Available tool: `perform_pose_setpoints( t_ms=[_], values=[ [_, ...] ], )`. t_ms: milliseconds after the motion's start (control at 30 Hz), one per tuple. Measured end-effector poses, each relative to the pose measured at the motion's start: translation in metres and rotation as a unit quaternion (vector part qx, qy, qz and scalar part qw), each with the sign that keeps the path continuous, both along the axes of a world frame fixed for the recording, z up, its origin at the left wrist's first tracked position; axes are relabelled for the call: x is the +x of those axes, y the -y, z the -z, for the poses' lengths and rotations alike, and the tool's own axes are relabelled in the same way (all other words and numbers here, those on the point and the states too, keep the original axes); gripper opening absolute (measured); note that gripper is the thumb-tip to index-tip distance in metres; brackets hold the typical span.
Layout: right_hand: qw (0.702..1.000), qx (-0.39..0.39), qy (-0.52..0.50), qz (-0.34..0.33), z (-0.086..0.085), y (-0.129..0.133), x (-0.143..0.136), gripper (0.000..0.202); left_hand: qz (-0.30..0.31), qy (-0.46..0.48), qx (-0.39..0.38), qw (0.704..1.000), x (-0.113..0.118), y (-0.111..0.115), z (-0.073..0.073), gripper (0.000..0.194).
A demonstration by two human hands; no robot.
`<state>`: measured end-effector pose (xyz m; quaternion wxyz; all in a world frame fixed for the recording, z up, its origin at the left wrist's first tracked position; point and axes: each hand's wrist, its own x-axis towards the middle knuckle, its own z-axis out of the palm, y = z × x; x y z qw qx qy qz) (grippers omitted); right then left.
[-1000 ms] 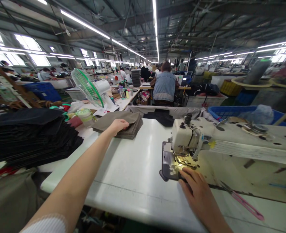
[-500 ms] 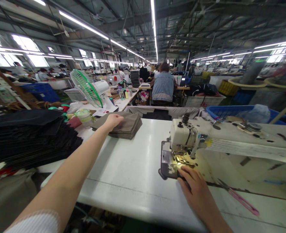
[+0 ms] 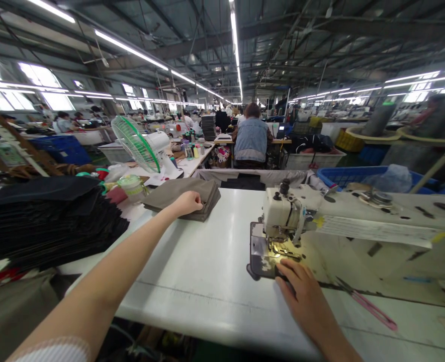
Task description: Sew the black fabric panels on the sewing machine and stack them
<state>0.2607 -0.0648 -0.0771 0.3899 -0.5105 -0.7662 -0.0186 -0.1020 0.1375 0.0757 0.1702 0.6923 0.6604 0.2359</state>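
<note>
My left hand [image 3: 189, 203] reaches out over a stack of olive-brown fabric pieces [image 3: 169, 192] on the white sewing table. Its fingers are curled and pinched together at the top piece, close to the stack's right side. My right hand [image 3: 304, 289] rests at the front of the sewing machine [image 3: 282, 216], beside the lit needle plate. Its fingers are stretched forward, with the thumb apart from them and a dark gap between. Pink-handled thread scissors [image 3: 373, 309] lie to the right of that hand.
At the left stands a tall pile of black fabric pieces [image 3: 45, 216]. Behind the olive-brown stack are a lidded jar [image 3: 131, 188] and a green-and-white fan [image 3: 141, 146]. A blue basket [image 3: 335, 177] stands behind the machine. Farther ahead sits a person in a denim vest [image 3: 251, 141].
My left hand has slid right and nearer to me across the olive-brown stack, and its fingers have curled in. My right hand stays by the needle plate. The view has shifted slightly.
</note>
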Motion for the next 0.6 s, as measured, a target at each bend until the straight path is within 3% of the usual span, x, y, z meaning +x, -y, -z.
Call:
perform_pose_setpoints(
  t_ms=[233, 400, 500, 567, 600],
  values=[
    [1.000, 0.007, 0.009, 0.000, 0.002, -0.001, 0.001, 0.025, -0.097, 0.123, -0.013, 0.988, -0.018, -0.001, -0.004, 0.025],
    [1.000, 0.013, 0.007, 0.001, -0.002, -0.002, 0.001, 0.024, -0.128, 0.157, 0.094, 0.975, -0.010, 0.003, -0.030, 0.014],
    [0.999, 0.043, -0.004, -0.003, -0.015, 0.003, -0.003, 0.023, -0.044, 0.154, 0.125, 0.979, 0.009, 0.024, -0.041, 0.008],
    [0.996, 0.084, -0.017, -0.010, -0.030, 0.014, -0.009, 0.026, 0.066, 0.142, 0.096, 0.983, 0.031, 0.052, -0.032, 0.008],
    [0.994, 0.101, -0.024, -0.016, -0.039, 0.020, -0.014, 0.030, 0.160, 0.128, 0.076, 0.976, 0.044, 0.069, -0.023, 0.007]
  ],
)
